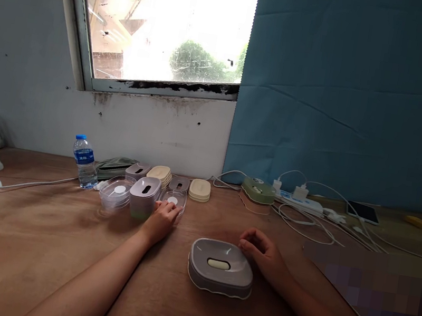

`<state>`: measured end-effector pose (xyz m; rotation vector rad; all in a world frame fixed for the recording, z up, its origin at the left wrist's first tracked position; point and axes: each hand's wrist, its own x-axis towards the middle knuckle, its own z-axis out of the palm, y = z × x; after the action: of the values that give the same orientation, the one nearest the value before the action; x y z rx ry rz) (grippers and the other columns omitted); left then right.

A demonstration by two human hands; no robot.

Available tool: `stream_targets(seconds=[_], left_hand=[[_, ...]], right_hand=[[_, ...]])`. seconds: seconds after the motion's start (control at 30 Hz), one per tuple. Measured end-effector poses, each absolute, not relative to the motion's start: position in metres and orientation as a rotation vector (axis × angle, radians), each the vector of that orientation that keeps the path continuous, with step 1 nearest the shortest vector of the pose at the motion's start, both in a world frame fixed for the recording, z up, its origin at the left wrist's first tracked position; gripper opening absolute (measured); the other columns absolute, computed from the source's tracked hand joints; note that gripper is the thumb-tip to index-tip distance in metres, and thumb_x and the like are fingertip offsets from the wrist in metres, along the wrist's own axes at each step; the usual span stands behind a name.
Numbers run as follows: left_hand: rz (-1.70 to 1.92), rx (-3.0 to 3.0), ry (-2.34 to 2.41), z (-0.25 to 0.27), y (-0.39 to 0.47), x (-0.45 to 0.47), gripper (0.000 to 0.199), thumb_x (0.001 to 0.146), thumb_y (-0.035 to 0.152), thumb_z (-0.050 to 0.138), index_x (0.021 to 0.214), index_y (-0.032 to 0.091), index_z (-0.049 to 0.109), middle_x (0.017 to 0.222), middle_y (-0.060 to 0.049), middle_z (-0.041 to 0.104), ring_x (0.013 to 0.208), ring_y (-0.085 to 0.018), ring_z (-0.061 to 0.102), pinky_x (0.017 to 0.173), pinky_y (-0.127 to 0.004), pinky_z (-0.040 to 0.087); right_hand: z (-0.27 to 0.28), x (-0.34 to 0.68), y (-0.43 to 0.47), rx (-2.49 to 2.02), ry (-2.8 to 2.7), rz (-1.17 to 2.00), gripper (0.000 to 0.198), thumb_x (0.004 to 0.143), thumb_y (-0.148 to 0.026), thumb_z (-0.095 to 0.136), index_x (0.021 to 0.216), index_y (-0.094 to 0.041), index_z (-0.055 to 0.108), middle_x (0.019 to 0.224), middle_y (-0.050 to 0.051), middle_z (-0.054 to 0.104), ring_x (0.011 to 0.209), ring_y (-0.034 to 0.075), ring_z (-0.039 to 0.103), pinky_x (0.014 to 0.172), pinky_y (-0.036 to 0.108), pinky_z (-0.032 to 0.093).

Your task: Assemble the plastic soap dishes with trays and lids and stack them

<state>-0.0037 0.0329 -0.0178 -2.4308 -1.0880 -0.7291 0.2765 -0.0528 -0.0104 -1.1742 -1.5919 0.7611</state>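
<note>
My left hand (163, 220) bends at a clear container (174, 200), grip unclear; my right hand (262, 250), loosely curled, empty, flanks the grey dish (219, 276).

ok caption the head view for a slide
Left hand at a clear dish, right hand beside a grey box

No text can be read; white characters on the blue label (84, 156) of the plastic water bottle (88, 177), left of frame centre, are too small.

Slotted lid (218, 276) grey (cream insert (218, 264) in slot); wall cloth (345, 94) teal-blue; tabletop (42, 238) reddish-brown.
</note>
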Motion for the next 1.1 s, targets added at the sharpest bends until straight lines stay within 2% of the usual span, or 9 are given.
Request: stream_targets(seconds=[0.1, 0.2, 0.3, 0.4, 0.57, 0.7, 0.8, 0.93, 1.1], left_hand=[[-0.694, -2.452, -1.096, -0.017, 0.032, -0.004, 0.028, 0.088, 0.016, 0.035, 0.108, 0.019, 0.053, 0.091, -0.007, 0.057, 0.084, -0.019, 0.049, 0.075, -0.035, 0.034], [-0.671, -2.462, -1.102, -0.019, 0.033, -0.004, 0.028, 0.087, 0.015, 0.035, 0.109, 0.018, 0.053, 0.09, -0.008, 0.056, 0.084, -0.019, 0.049, 0.075, -0.034, 0.035], [-0.676, -2.475, -1.13, -0.018, 0.031, -0.004, 0.028, 0.086, 0.016, 0.037, 0.109, 0.018, 0.053, 0.092, -0.008, 0.056, 0.086, -0.02, 0.049, 0.076, -0.036, 0.035], [-0.796, -2.452, -1.157, -0.01, 0.019, -0.001, 0.029, 0.083, 0.02, 0.042, 0.111, 0.019, 0.052, 0.102, -0.009, 0.055, 0.096, -0.024, 0.047, 0.083, -0.041, 0.033], [-1.033, -2.803, -0.929, 0.014, -0.02, 0.008, 0.054, 0.074, 0.037, 0.054, 0.123, 0.02, 0.037, 0.112, -0.009, 0.051, 0.106, -0.024, 0.043, 0.093, -0.041, 0.03], [-0.898, -3.258, -0.792, 0.022, -0.041, 0.016, 0.087, 0.058, 0.049, 0.067, 0.13, 0.023, 0.024, 0.122, -0.009, 0.044, 0.11, -0.025, 0.043, 0.093, -0.038, 0.035], [-0.883, -3.362, -0.767, 0.014, -0.04, 0.019, 0.101, 0.051, 0.045, 0.073, 0.133, 0.024, 0.016, 0.128, -0.011, 0.038, 0.115, -0.026, 0.039, 0.096, -0.04, 0.034], [-1.193, -3.372, -0.735, -0.002, -0.027, 0.018, 0.115, 0.045, 0.039, 0.078, 0.132, 0.024, 0.005, 0.128, -0.014, 0.033, 0.113, -0.025, 0.041, 0.095, -0.04, 0.035], [-1.329, -3.416, -0.674, -0.01, -0.02, 0.019, 0.117, 0.039, 0.034, 0.081, 0.129, 0.025, 0.007, 0.123, -0.013, 0.036, 0.109, -0.025, 0.044, 0.094, -0.042, 0.036]], right_hand=[[-0.005, 0.28, -0.056, -1.085, -1.736, 0.781, 0.022, 0.075, -0.04, 0.053, 0.085, -0.019, 0.053, 0.083, 0.004, 0.057, 0.081, 0.018, 0.054, 0.074, 0.031, 0.044], [0.004, 0.283, -0.062, -0.945, -2.014, 0.821, 0.041, 0.069, -0.043, 0.059, 0.102, -0.021, 0.051, 0.11, 0.009, 0.052, 0.108, 0.026, 0.045, 0.092, 0.039, 0.035], [0.011, 0.284, -0.067, -0.98, -2.326, 0.831, 0.071, 0.053, -0.044, 0.071, 0.116, -0.023, 0.047, 0.13, 0.01, 0.037, 0.12, 0.032, 0.033, 0.099, 0.044, 0.027], [0.013, 0.282, -0.07, -1.137, -2.449, 0.784, 0.084, 0.048, -0.043, 0.074, 0.124, -0.026, 0.041, 0.135, 0.008, 0.03, 0.122, 0.034, 0.03, 0.099, 0.045, 0.025], [0.007, 0.278, -0.07, -1.182, -2.384, 0.753, 0.077, 0.054, -0.041, 0.072, 0.123, -0.025, 0.042, 0.134, 0.009, 0.029, 0.121, 0.031, 0.031, 0.098, 0.041, 0.028], [0.006, 0.275, -0.072, -1.134, -2.347, 0.75, 0.064, 0.059, -0.039, 0.07, 0.119, -0.028, 0.048, 0.134, 0.007, 0.028, 0.119, 0.03, 0.034, 0.096, 0.039, 0.032], [0.006, 0.274, -0.073, -1.109, -2.338, 0.719, 0.059, 0.059, -0.039, 0.07, 0.115, -0.029, 0.053, 0.133, 0.006, 0.029, 0.119, 0.03, 0.035, 0.096, 0.039, 0.032], [0.005, 0.274, -0.072, -1.087, -2.365, 0.66, 0.06, 0.059, -0.041, 0.07, 0.116, -0.03, 0.054, 0.134, 0.005, 0.028, 0.12, 0.032, 0.032, 0.097, 0.042, 0.03], [0.005, 0.274, -0.07, -1.078, -2.472, 0.509, 0.062, 0.061, -0.043, 0.068, 0.12, -0.034, 0.049, 0.136, 0.004, 0.025, 0.122, 0.031, 0.029, 0.099, 0.041, 0.028]])
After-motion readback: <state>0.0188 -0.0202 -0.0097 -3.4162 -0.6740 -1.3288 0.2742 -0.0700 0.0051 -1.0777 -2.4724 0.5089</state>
